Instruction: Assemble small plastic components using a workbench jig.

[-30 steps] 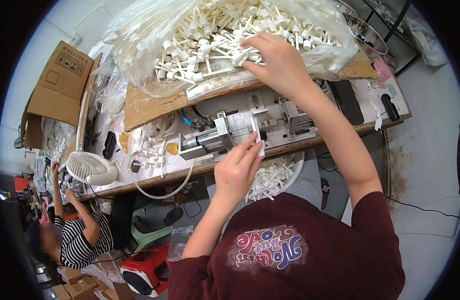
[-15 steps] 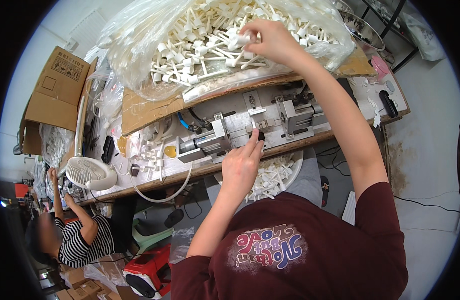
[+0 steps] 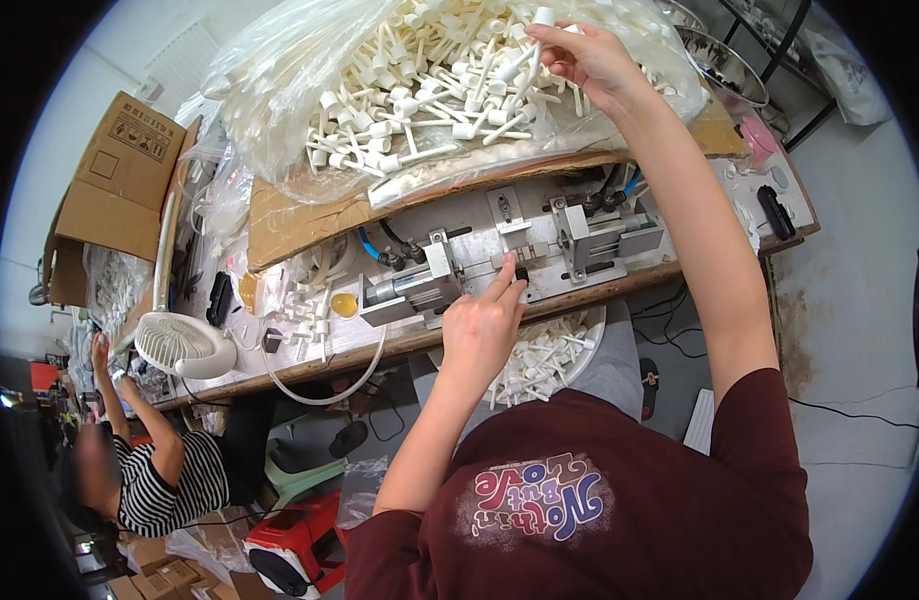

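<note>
My right hand (image 3: 594, 65) is raised over the far right of the heap, its fingers pinched on a white capped stem (image 3: 543, 18) whose cap points up. Under it, a large pile of white capped stems (image 3: 419, 95) lies in an open clear plastic bag (image 3: 269, 75). My left hand (image 3: 477, 335) has its index and middle fingers stretched out onto the middle of a metal clamping fixture (image 3: 439, 270). Those fingertips rest by small metal blocks and a black part (image 3: 522, 273). Whether a piece lies beneath them is hidden.
A round white basin (image 3: 591, 345) of capped stems sits at my lap. Cardboard (image 3: 309, 220) lies under the bag. Left along the bench are a white fan (image 3: 184, 345), loose white pieces and a hose. A person in a striped shirt (image 3: 184, 480) works at far left.
My right hand has moved up and to the right out of the pile, now with a white capped stem clearly in its fingers. My left hand stays on the fixture.
</note>
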### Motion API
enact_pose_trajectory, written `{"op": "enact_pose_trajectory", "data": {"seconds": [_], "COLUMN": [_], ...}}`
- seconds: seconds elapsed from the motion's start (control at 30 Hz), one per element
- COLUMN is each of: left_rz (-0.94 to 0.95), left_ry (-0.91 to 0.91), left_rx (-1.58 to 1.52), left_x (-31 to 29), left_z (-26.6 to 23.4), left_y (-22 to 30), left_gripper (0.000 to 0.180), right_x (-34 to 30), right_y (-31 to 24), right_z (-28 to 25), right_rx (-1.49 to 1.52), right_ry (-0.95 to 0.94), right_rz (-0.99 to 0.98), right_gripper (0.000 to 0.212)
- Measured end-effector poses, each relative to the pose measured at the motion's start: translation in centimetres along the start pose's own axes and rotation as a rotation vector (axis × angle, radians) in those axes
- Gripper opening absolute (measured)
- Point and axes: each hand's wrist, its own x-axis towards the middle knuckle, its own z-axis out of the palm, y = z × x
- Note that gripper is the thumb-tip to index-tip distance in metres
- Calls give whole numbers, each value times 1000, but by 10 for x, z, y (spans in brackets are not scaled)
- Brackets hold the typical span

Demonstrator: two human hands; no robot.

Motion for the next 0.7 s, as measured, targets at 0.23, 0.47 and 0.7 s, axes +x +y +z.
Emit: {"op": "enact_pose_trajectory", "data": {"seconds": [0.23,0.47,0.7], "left_rz": [-229,-372,-327], "left_ry": [174,-123,147], "left_rx": [-713,-1448,-766], "left_x": [16,53,69], "left_z": [-32,-63,-55], "left_y": [7,6,-2], "left_gripper": [49,56,48], "right_x": [-65,-135,-132], "right_y": [-33,-18,-19], "right_z": [29,62,40], "right_rx": [152,230,238], "right_ry": [-180,-467,74], "right_rz": [79,385,105], "right_gripper": [25,19,23]}}
